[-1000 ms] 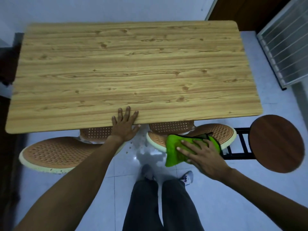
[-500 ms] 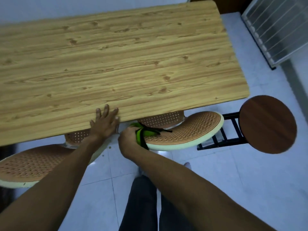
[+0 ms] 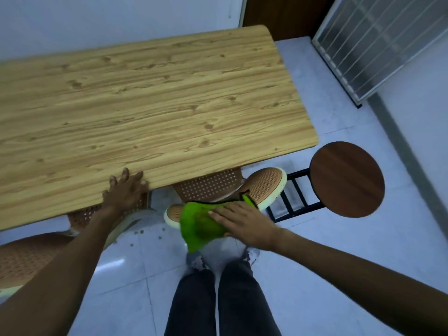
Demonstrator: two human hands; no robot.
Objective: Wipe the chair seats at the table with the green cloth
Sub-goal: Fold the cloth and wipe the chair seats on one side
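Observation:
A brown woven chair seat (image 3: 263, 184) with a pale rim pokes out from under the wooden table (image 3: 150, 110). The green cloth (image 3: 200, 225) lies over its near edge and hangs down past the rim. My right hand (image 3: 242, 224) presses flat on the cloth's right part, fingers pointing left. My left hand (image 3: 124, 190) rests with fingers spread on the table's front edge. A second woven chair seat (image 3: 23, 258) sits at the lower left, partly behind my left arm.
A round dark wooden stool (image 3: 346, 179) on a black frame stands right of the chair. A white grille panel (image 3: 378, 44) leans at the upper right. My legs and shoes (image 3: 223, 299) stand on the pale tiled floor, with small crumbs near the chair.
My right hand swept the cloth from the seat's left end back toward the middle and near rim, now pressing flat. The view shifted. My left hand stayed on the table edge.

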